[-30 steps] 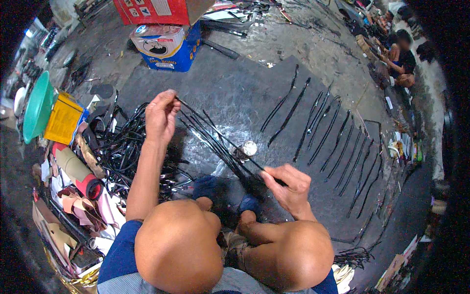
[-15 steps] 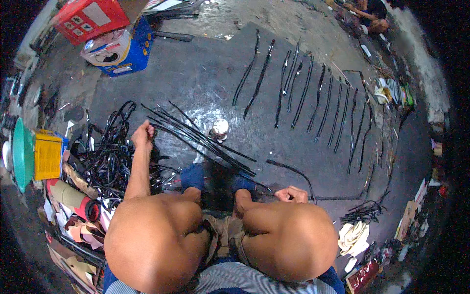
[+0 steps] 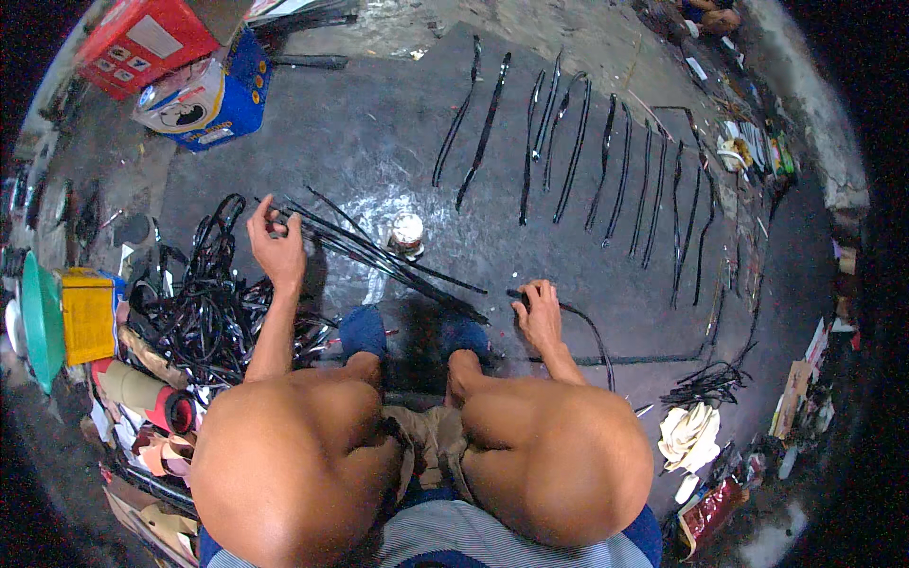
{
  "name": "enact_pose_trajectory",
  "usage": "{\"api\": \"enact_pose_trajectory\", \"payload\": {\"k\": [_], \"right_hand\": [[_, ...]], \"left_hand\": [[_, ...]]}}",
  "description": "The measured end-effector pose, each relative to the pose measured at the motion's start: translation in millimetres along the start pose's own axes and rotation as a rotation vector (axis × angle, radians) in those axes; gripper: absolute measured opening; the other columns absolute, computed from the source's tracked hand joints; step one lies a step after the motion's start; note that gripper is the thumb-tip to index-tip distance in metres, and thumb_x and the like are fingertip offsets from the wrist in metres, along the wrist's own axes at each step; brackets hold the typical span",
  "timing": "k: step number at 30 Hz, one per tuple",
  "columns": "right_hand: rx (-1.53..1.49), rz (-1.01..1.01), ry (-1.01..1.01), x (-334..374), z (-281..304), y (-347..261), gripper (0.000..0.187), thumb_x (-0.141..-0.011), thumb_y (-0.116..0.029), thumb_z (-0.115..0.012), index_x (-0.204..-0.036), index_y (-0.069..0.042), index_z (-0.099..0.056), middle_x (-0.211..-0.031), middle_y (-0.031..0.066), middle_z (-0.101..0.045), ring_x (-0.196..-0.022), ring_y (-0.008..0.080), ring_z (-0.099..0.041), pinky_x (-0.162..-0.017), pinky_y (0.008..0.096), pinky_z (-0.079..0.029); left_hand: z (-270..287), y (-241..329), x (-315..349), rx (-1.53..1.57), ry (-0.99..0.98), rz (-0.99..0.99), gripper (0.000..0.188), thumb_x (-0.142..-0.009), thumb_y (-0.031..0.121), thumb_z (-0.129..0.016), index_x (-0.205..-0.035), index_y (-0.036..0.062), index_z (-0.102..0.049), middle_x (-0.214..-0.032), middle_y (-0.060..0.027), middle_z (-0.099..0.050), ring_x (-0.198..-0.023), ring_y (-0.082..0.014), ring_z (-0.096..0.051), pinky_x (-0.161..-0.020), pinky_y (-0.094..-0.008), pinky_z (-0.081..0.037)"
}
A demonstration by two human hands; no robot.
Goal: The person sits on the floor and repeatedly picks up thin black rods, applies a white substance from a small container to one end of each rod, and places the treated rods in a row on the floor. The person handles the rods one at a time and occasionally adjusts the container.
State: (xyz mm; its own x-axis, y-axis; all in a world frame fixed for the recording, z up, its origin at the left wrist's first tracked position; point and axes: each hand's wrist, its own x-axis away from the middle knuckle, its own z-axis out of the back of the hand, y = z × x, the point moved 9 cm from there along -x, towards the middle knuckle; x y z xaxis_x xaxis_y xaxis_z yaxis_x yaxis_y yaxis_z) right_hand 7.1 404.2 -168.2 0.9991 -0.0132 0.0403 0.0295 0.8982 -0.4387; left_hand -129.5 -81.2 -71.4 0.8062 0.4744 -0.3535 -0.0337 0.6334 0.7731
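Observation:
My left hand point(image 3: 276, 244) is open, its thumb and fingers apart, at the far-left ends of a loose bundle of shiny black strips point(image 3: 379, 254) on the dark floor sheet. My right hand point(image 3: 540, 317) reaches forward past my right knee. Its fingers are spread and bent down over the end of a single black strip point(image 3: 595, 331), which curves back toward my right knee. Whether the fingertips touch that strip is hard to make out. Just beyond the bundle stands a small round container with a white top point(image 3: 407, 230).
Several black strips point(image 3: 568, 151) lie side by side at the far right. A tangled black heap point(image 3: 204, 303) is left of my left forearm. Red and blue boxes point(image 3: 222, 104) stand far left. A cream cloth point(image 3: 689, 437) and short black pieces point(image 3: 710, 381) lie right of my knee.
My right hand has moved forward from beside my knee to the single strip's end and let go of a strip. My left hand has opened from a pinch. The view has shifted slightly.

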Motion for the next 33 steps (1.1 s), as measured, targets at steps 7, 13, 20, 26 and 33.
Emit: {"api": "enact_pose_trajectory", "payload": {"k": [7,13,20,26,33], "right_hand": [[0.143,0.075,-0.100,-8,-12,2,0.018,-0.090,-0.018,-0.069,-0.102,-0.007,-0.061,-0.110,0.0152,-0.060,-0.106,0.0366,-0.057,-0.088,0.0443,-0.047],[-0.917,-0.178,-0.194,-39,26,-93,0.017,-0.099,-0.018,-0.062,-0.098,-0.001,-0.064,-0.078,0.0045,-0.067,-0.068,0.0151,-0.064,-0.065,0.0303,-0.052],[-0.853,0.024,-0.060,-71,80,-196,0.016,-0.091,-0.010,-0.073,-0.102,-0.001,-0.069,-0.082,0.0054,-0.069,-0.072,0.0117,-0.064,-0.063,0.0290,-0.052],[-0.517,0.351,0.098,-84,116,-248,0.023,-0.080,-0.012,-0.081,-0.099,-0.003,-0.073,-0.083,0.0111,-0.069,-0.072,0.0249,-0.068,-0.065,0.0340,-0.053],[-0.508,0.447,0.160,-86,115,-261,0.023,-0.079,-0.013,-0.082,-0.099,-0.004,-0.074,-0.081,0.0115,-0.068,-0.071,0.0269,-0.068,-0.064,0.0355,-0.053]], "left_hand": [[-4,115,23,0.132,-0.185,-0.402,0.023,-0.078,0.000,-0.071,-0.101,0.0032,-0.071,-0.094,-0.0077,-0.064,-0.079,-0.0164,-0.061,-0.063,-0.0280,-0.048],[-72,157,84,0.446,-0.883,-0.037,0.018,-0.085,0.012,-0.075,-0.101,0.0023,-0.073,-0.082,-0.0010,-0.069,-0.072,-0.0069,-0.061,-0.066,-0.0239,-0.049],[-98,148,104,0.796,-1.001,0.366,0.011,-0.093,0.006,-0.069,-0.100,-0.0020,-0.069,-0.086,-0.0052,-0.071,-0.072,-0.0070,-0.064,-0.064,-0.0232,-0.053],[-82,133,85,0.850,-0.832,0.445,0.014,-0.092,0.007,-0.071,-0.101,-0.0035,-0.069,-0.085,-0.0070,-0.073,-0.069,-0.0079,-0.065,-0.063,-0.0237,-0.055],[-74,121,75,0.833,-0.762,0.444,0.020,-0.091,0.009,-0.073,-0.106,-0.0031,-0.069,-0.083,-0.0056,-0.072,-0.067,-0.0081,-0.065,-0.062,-0.0230,-0.054]]}}
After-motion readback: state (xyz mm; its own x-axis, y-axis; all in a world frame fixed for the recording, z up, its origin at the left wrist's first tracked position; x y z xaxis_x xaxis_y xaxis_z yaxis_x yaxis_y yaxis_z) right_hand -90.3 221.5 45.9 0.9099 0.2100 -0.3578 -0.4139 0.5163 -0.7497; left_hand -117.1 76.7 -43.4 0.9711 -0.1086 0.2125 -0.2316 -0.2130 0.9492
